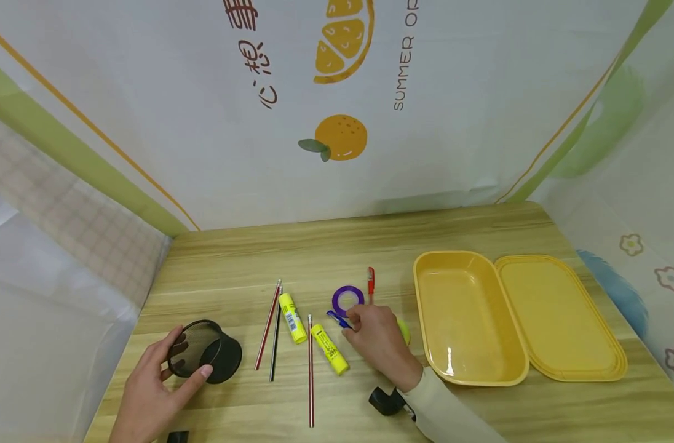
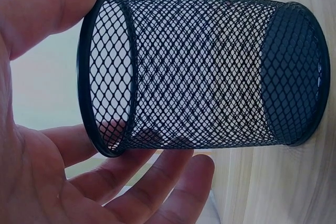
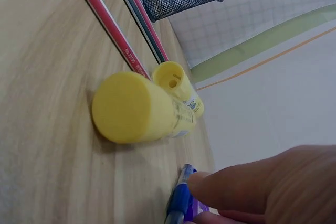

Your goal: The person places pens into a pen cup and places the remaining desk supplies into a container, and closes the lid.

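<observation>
My left hand [image 1: 154, 381] grips a black mesh pen holder [image 2: 199, 72] by its sides, thumb at the rim and fingers spread along the opposite side. The holder stands upright on the wooden table, and its mouth looks vacant. At the middle of the table, my right hand [image 1: 378, 338] pinches a blue pen [image 3: 181, 198] between thumb and fingers; the pen lies low, close to the tabletop. Just behind it is a purple tape roll [image 1: 337, 299]. A red pen [image 1: 371, 280] lies past the right hand, its lower end hidden by it.
Two yellow glue sticks [image 1: 293, 318] and several pencils [image 1: 311, 381] lie between the hands. A yellow-green round thing [image 1: 404, 331] is partly behind the right hand. At the right stand a yellow container [image 1: 425, 307] and its lid [image 1: 564, 314]. A printed curtain [image 1: 453, 123] closes off the back.
</observation>
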Motion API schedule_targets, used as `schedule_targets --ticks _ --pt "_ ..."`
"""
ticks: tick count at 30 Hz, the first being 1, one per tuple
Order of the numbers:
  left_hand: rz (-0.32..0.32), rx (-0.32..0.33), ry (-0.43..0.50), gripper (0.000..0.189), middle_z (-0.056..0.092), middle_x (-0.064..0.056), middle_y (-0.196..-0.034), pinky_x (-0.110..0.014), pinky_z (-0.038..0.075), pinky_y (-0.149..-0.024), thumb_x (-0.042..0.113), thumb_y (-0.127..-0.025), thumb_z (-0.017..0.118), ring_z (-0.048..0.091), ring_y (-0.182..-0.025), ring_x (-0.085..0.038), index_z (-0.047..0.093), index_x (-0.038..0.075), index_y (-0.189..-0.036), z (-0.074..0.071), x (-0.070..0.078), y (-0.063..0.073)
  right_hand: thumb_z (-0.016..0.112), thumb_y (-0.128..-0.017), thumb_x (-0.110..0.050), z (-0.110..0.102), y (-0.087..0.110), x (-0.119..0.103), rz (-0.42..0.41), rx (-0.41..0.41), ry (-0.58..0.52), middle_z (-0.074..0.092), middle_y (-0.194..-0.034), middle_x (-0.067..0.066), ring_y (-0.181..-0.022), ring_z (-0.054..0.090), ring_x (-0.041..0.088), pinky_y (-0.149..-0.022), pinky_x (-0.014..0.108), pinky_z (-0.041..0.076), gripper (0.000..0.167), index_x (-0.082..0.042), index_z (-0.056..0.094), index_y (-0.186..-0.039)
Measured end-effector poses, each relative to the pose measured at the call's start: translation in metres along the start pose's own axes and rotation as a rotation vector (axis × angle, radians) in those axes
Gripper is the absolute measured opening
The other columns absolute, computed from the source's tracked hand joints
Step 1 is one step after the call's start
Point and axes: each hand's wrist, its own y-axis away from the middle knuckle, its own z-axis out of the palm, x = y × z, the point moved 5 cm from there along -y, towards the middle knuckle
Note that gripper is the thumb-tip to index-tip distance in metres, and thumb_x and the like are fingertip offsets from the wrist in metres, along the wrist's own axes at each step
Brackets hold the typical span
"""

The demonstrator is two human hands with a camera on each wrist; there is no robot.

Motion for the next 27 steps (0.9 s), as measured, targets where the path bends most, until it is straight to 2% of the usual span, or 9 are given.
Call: schedule_targets --ticks 3,5,8,10,13,20,27 --pt "-0.008 -0.013 0.000 0.093 0.055 -0.020 -0.143 -0.007 0.046 -0.078 0.041 -0.087 0.088 0.058 -0.120 -0.034 0.043 0.009 -0.162 0.0003 -0.0006 -0.0005 0.094 -0.079 -0.015 0.0040 -0.0025 0.0005 -0.008 -0.013 0.008 0.067 -0.069 -0.005 -0.062 0.054 0.005 -0.062 0.025 0.051 0.020 -0.011 0.076 -0.084" --pt "-0.016 -0.016 -0.003 0.093 0.055 -0.019 -0.143 -0.008 0.047 -0.078 0.042 -0.087 0.088 0.058 -0.120 -0.032 0.043 0.010 -0.162 0.0005 -0.0013 -0.0005 0.095 -0.079 -0.014 0.0069 -0.0037 0.0012 -0.001 -0.033 0.010 0.066 -0.067 -0.004 -0.061 0.052 0.006 -0.060 0.024 0.048 0.022 -0.011 0.073 -0.080" --pt "-0.020 -0.013 -0.008 0.092 0.057 -0.017 -0.141 -0.009 0.048 -0.078 0.042 -0.087 0.088 0.052 -0.118 -0.006 0.044 0.011 -0.161 0.0006 -0.0021 -0.0003 0.094 -0.079 -0.013 0.0090 -0.0047 0.0008 0.014 -0.067 0.012 0.071 -0.073 0.000 -0.065 0.061 0.010 -0.061 0.027 0.051 0.020 -0.010 0.075 -0.081" --pt "-0.023 -0.009 -0.010 0.092 0.058 -0.015 -0.140 -0.010 0.048 -0.078 0.043 -0.087 0.089 0.044 -0.113 0.010 0.045 0.011 -0.161 0.0003 -0.0021 -0.0001 0.094 -0.079 -0.012 0.0094 -0.0048 0.0000 0.010 -0.077 0.013 0.078 -0.082 0.002 -0.074 0.070 0.015 -0.067 0.031 0.058 0.017 -0.008 0.079 -0.087" --pt "-0.022 -0.007 -0.008 0.091 0.058 -0.014 -0.138 -0.010 0.050 -0.078 0.042 -0.087 0.089 0.033 -0.109 0.023 0.045 0.011 -0.160 0.0000 -0.0023 0.0002 0.092 -0.080 -0.008 0.0096 -0.0047 -0.0007 0.005 -0.082 -0.001 0.082 -0.091 0.005 -0.084 0.077 0.020 -0.074 0.036 0.064 0.019 -0.006 0.082 -0.096" --pt "-0.014 0.002 -0.009 0.091 0.059 -0.015 -0.138 -0.010 0.051 -0.078 0.041 -0.086 0.090 0.032 -0.110 0.023 0.046 0.010 -0.160 0.0004 -0.0033 0.0010 0.088 -0.079 -0.003 0.0093 -0.0041 -0.0013 0.003 -0.069 -0.019 0.079 -0.084 0.003 -0.075 0.072 0.014 -0.067 0.030 0.061 0.016 -0.005 0.081 -0.094" --pt "-0.010 0.007 0.010 0.091 0.058 -0.015 -0.139 -0.002 0.045 -0.078 0.040 -0.086 0.090 0.032 -0.111 0.024 0.045 0.010 -0.160 0.0009 -0.0024 0.0009 0.085 -0.079 -0.003 0.0057 -0.0048 -0.0012 0.031 -0.050 -0.044 0.076 -0.080 -0.003 -0.072 0.066 0.009 -0.066 0.026 0.057 0.016 -0.008 0.080 -0.093"
